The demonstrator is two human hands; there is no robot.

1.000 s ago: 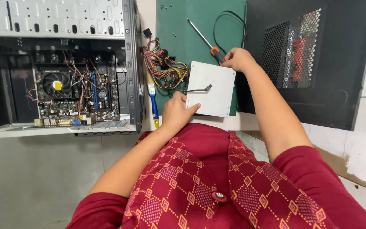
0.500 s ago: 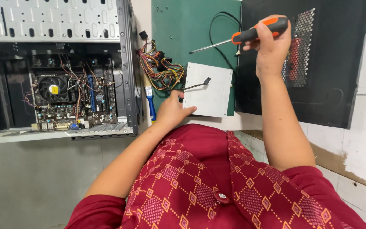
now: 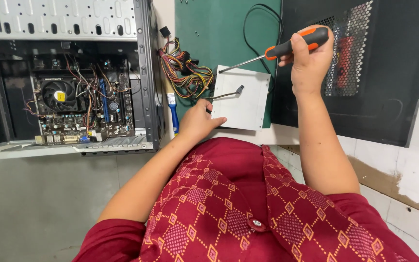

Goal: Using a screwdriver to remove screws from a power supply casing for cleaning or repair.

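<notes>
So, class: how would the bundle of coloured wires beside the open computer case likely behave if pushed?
The coloured wires would probably flop and bend, since they already loop loosely. They look light. Being joined toward the case, they would likely spring back rather than slide away.

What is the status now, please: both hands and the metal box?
Right hand grips orange-black screwdriver, raised. Left hand on flat grey metal box. Small black cable lies across box.

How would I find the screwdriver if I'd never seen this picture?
Start at the big black panel with the mesh grille on the right. In front of it, the right hand is raised and wrapped around the screwdriver. It is the only tool with an orange and black grip, and its thin metal shaft points down toward the flat grey metal box.
</notes>
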